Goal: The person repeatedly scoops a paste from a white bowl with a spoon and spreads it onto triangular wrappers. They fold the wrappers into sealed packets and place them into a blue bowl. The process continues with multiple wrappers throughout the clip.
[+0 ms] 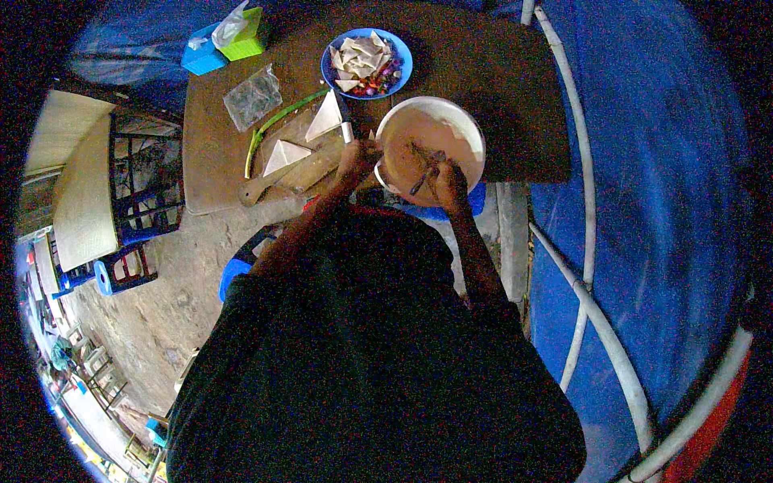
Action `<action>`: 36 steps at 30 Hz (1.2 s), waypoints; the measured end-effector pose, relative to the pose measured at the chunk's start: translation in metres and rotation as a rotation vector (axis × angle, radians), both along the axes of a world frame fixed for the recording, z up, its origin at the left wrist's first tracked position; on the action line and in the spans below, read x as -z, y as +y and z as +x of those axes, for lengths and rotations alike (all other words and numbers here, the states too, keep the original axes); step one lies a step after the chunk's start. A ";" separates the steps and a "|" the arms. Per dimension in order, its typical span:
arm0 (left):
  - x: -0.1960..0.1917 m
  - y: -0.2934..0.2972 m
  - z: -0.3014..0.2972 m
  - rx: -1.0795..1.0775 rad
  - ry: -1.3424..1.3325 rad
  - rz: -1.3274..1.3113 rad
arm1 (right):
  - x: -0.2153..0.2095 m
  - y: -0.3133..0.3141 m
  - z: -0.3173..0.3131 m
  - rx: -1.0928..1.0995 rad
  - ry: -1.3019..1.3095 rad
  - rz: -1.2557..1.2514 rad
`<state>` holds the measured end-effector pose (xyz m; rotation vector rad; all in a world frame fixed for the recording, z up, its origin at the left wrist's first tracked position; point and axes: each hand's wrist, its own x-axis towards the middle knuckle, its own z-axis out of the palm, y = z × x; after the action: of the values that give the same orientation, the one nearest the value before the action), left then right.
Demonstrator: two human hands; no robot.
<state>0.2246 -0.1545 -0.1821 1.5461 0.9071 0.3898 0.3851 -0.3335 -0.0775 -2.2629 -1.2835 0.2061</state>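
The round white bowl of pale batter (431,143) sits at the brown wooden table's (491,72) near edge, left hand (357,157) gripping its rim, right hand (447,181) clasping a dark stirring utensil (427,171) inside, blue tarpaulin (644,161) alongside.

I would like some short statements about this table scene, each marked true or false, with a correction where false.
1. The right hand holds a utensil inside the white bowl. True.
2. The left hand rests on the blue plate. False: it is at the rim of the white bowl, and the plate lies farther back.
3. The blue plate holds folded triangular pieces. True.
4. The white bowl holds clear water. False: it holds a brownish mixture.
5. Two pale triangles lie on the wooden table to the left of the bowl. True.
6. The green box stands beside the person's right hand. False: it is at the far left corner.
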 end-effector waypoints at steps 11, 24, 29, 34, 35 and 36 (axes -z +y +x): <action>-0.035 0.003 -0.006 0.097 0.065 0.057 | 0.033 0.001 0.027 -0.165 0.479 0.165; -0.118 0.022 -0.030 0.099 -0.629 -0.313 | -0.139 -0.006 -0.002 0.038 1.242 -0.131; -0.122 0.015 -0.013 0.116 -0.410 -0.132 | -0.144 0.005 -0.004 0.017 1.253 -0.181; -0.141 0.007 -0.008 0.017 -0.780 -0.663 | -0.139 0.006 -0.009 -0.132 0.842 -0.098; -0.151 0.006 -0.008 0.012 -0.759 -0.642 | -0.139 0.007 -0.013 -0.191 0.693 0.007; -0.162 0.003 -0.013 0.019 -0.671 -0.603 | -0.140 0.009 -0.016 -0.227 0.561 0.062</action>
<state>0.2116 -0.1519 -0.0203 0.7819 0.4167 0.5202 0.3689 -0.3246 0.0625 -1.8127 -1.2050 0.8067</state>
